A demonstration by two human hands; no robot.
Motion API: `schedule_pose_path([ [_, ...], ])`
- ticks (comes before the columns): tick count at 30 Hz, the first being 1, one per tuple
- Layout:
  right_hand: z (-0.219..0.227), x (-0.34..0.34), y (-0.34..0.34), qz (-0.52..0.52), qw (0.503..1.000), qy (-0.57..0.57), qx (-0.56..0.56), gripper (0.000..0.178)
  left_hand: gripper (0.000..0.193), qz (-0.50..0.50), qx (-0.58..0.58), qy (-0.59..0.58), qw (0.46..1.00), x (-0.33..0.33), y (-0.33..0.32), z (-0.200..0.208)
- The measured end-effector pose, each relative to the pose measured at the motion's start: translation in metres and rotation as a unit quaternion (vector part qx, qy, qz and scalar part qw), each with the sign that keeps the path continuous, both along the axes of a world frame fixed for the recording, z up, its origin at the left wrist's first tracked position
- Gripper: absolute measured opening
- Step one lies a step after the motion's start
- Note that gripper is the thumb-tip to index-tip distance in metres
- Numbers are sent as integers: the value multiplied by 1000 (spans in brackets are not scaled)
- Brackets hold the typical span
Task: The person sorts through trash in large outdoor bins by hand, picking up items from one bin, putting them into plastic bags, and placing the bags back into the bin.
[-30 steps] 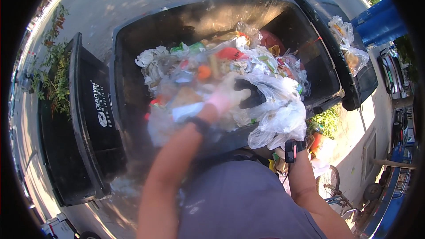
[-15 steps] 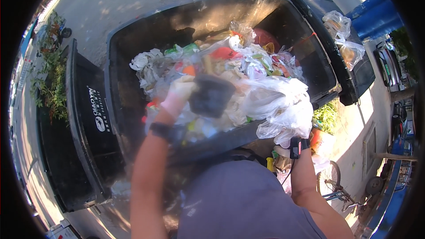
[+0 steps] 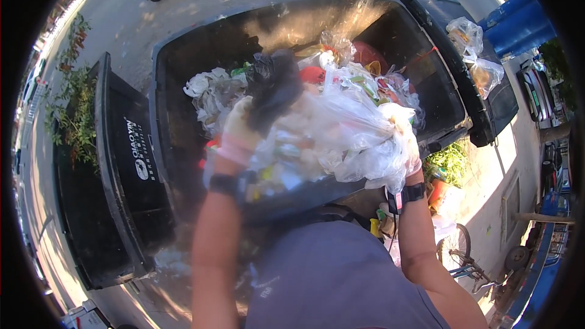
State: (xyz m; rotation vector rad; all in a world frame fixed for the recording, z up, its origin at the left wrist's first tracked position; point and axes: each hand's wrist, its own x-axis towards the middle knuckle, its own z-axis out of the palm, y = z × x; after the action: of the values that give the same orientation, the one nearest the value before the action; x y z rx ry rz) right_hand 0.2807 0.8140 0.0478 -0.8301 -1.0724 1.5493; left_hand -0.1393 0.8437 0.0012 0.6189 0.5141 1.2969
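My left hand [image 3: 236,131], in a pale glove, is closed on a dark, blurred bundle that looks like a black plastic bag [image 3: 277,88], held above the trash. At the right side of the heap, my gloved right hand [image 3: 413,157] grips a white, see-through plastic bag [image 3: 365,140], whose folds partly cover the fingers. Both hands work over a large open black trash bin [image 3: 201,42] with crumpled bags and mixed scraps inside. A red thing [image 3: 312,74] lies in the middle of the heap, and grey-white plastic [image 3: 210,88] is at its left.
Another black bin [image 3: 131,164] stands at the left, beside a leafy plant [image 3: 76,116]. The big bin's lid [image 3: 426,0] hangs open at right, with knotted clear bags [image 3: 481,67] on it. A blue barrel [image 3: 518,21] is beyond. A bicycle [image 3: 466,262] and litter lie at lower right.
My left hand has moved the dark bundle farther away over the heap. My right hand has shifted slightly, and the white bag is stretched leftward. A scooter has come into sight on the road.
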Motion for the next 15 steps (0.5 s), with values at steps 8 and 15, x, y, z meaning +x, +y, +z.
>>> schedule_pose_path([
  [8,17,6,-4,-74,861,-411,290,49,37,202,52,248,946,-2,-15,11],
  [15,-28,52,-8,-88,995,36,-11,50,24,379,33,276,883,-38,-13,-2],
])
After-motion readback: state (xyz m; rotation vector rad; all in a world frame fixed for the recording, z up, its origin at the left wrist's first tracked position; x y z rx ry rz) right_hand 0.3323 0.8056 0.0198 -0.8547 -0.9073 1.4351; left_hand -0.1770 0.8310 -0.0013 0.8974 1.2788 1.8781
